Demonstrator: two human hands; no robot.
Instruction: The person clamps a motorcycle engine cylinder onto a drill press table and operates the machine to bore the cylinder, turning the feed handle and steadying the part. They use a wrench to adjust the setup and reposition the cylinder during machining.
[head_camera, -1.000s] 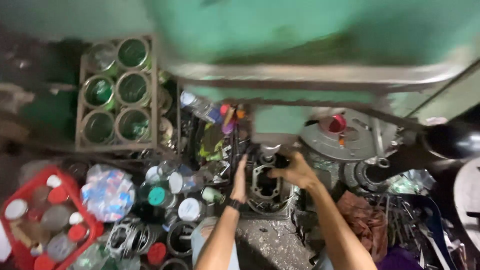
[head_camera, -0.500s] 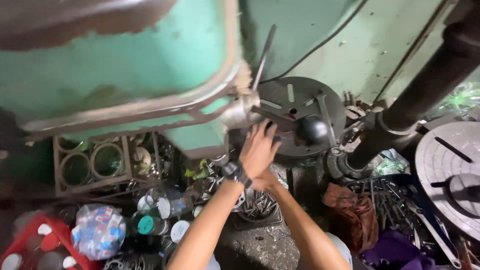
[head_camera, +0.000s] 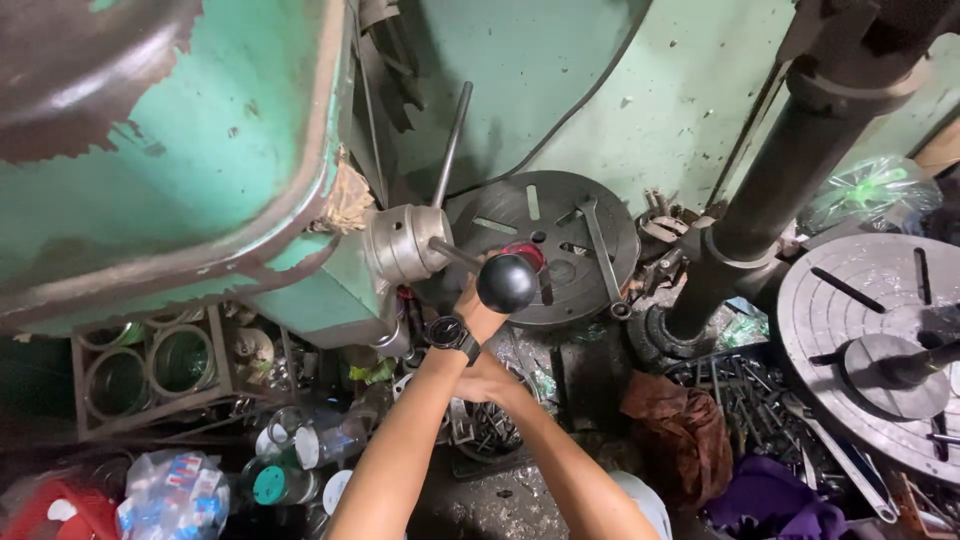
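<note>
I am reaching my left hand (head_camera: 478, 315) up behind the black ball knob (head_camera: 506, 283), its lever running far-left into the hub (head_camera: 405, 243), while my right hand (head_camera: 487, 380) sits nearer below; both hands' fingers are hidden, so their grip is unclear.

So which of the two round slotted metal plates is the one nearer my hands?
The darker plate leaning against the green wall, right behind the black ball knob by your left hand. The paler plate lies far right.

Head camera looks steeply down (close) onto drill press (head_camera: 200, 170).
</note>
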